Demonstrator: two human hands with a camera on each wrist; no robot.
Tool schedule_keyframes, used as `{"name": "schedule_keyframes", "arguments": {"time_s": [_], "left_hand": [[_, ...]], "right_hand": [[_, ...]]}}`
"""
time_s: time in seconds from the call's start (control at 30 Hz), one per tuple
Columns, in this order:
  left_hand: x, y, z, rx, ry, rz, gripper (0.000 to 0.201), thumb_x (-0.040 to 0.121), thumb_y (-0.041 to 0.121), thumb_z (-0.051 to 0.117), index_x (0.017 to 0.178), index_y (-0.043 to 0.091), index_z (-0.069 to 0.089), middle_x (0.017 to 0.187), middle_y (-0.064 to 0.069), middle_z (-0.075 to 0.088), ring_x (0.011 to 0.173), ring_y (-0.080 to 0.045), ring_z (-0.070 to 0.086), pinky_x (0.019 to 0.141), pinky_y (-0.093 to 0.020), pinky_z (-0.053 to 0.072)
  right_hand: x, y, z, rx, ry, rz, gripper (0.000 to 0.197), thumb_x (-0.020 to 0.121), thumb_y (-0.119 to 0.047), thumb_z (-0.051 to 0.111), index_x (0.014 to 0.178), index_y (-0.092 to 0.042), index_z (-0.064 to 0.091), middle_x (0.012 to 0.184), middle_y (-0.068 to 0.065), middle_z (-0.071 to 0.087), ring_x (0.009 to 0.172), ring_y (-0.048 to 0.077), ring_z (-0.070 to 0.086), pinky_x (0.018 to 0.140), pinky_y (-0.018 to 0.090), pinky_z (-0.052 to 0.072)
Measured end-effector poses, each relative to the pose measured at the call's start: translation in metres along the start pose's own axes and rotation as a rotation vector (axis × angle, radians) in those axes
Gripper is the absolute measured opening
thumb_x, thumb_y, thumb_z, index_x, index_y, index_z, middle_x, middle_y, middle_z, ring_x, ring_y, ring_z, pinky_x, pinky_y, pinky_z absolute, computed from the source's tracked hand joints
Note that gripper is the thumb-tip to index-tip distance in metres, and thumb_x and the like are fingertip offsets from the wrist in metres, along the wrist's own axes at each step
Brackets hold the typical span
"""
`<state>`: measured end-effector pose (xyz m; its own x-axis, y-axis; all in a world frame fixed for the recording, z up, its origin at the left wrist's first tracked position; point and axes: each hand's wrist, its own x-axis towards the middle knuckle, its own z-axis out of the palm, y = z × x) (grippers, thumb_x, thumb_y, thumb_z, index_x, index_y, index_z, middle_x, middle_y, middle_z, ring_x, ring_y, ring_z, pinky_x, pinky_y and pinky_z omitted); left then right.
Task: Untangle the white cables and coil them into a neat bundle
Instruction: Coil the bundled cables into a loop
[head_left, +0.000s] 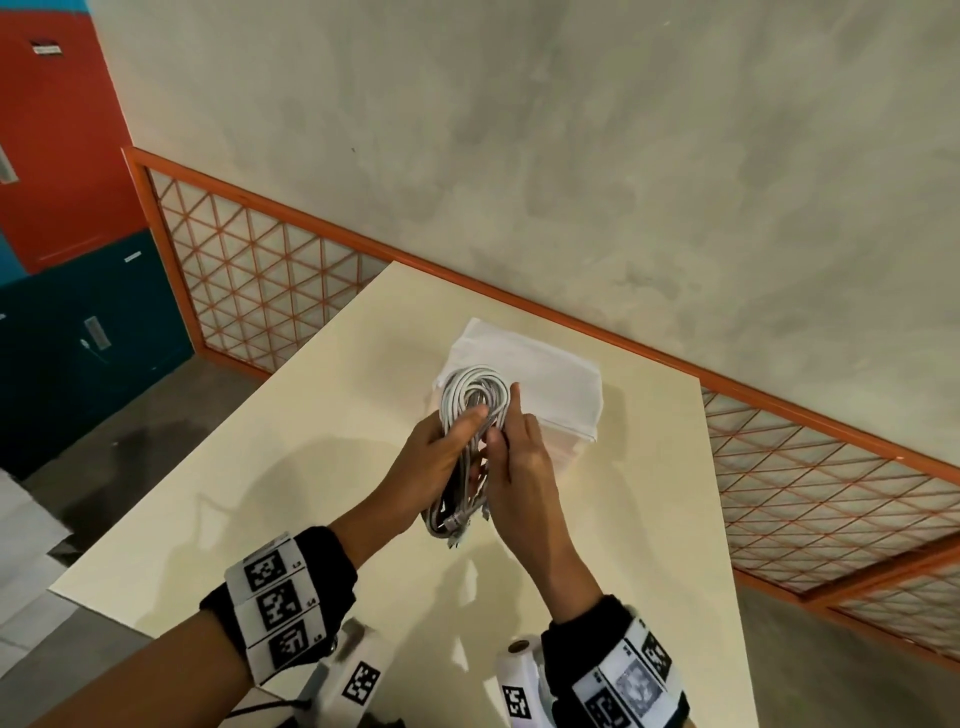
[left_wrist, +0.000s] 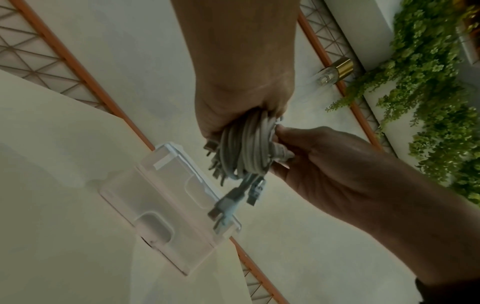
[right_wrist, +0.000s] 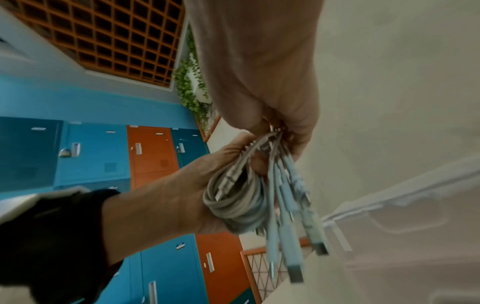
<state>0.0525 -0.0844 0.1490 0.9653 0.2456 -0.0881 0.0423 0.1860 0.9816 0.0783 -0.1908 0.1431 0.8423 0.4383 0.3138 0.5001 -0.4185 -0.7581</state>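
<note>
A coil of white cables (head_left: 474, 395) is held up above the cream table (head_left: 291, 467). My left hand (head_left: 441, 452) grips the coil around its middle, fingers wrapped over the loops. My right hand (head_left: 519, 457) pinches strands on the coil's right side. Several plug ends (head_left: 457, 525) dangle below the hands. In the left wrist view the cable bundle (left_wrist: 246, 152) hangs from the left hand (left_wrist: 244, 107), with the right hand (left_wrist: 324, 164) touching it from the right. In the right wrist view the loops (right_wrist: 239, 205) rest against the left hand (right_wrist: 182, 195), and loose plugs (right_wrist: 293, 246) hang down.
A clear plastic box with a white lid (head_left: 530, 374) sits on the table just behind the hands, near the wall. An orange lattice railing (head_left: 249, 270) runs along the table's far side. Blue and orange lockers (head_left: 62, 208) stand at the left.
</note>
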Motion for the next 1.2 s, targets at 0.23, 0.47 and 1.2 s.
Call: {"name": "schedule_keyframes", "arguments": {"time_s": [0.23, 0.47, 1.2], "left_hand": [[0.001, -0.002, -0.014, -0.051, -0.126, 0.015, 0.018, 0.093, 0.031, 0.052, 0.096, 0.021, 0.067, 0.076, -0.004, 0.065, 0.069, -0.017, 0.061, 0.063, -0.026, 0.052], [-0.001, 0.006, -0.021, -0.070, -0.207, -0.098, 0.029, 0.093, 0.030, 0.051, 0.075, 0.016, 0.068, 0.057, -0.006, 0.062, 0.051, -0.018, 0.059, 0.050, -0.024, 0.050], [-0.006, -0.002, -0.014, -0.106, -0.258, -0.054, 0.022, 0.090, 0.029, 0.051, 0.086, 0.016, 0.068, 0.076, 0.001, 0.069, 0.077, -0.013, 0.070, 0.065, -0.022, 0.052]], "right_hand": [[0.000, -0.005, -0.007, -0.104, -0.147, -0.059, 0.066, 0.094, 0.003, 0.043, 0.149, -0.008, 0.007, 0.112, 0.010, 0.041, 0.087, 0.006, 0.045, 0.085, -0.001, 0.032], [0.011, -0.003, -0.022, -0.242, -0.158, -0.088, 0.082, 0.082, 0.002, 0.065, 0.149, -0.025, 0.025, 0.088, -0.011, 0.043, 0.078, 0.006, 0.042, 0.071, 0.013, 0.037], [0.011, -0.008, -0.043, 0.110, -0.130, 0.121, 0.056, 0.088, -0.038, 0.060, 0.140, -0.034, 0.040, 0.094, -0.013, 0.067, 0.073, -0.008, 0.060, 0.063, 0.004, 0.043]]}}
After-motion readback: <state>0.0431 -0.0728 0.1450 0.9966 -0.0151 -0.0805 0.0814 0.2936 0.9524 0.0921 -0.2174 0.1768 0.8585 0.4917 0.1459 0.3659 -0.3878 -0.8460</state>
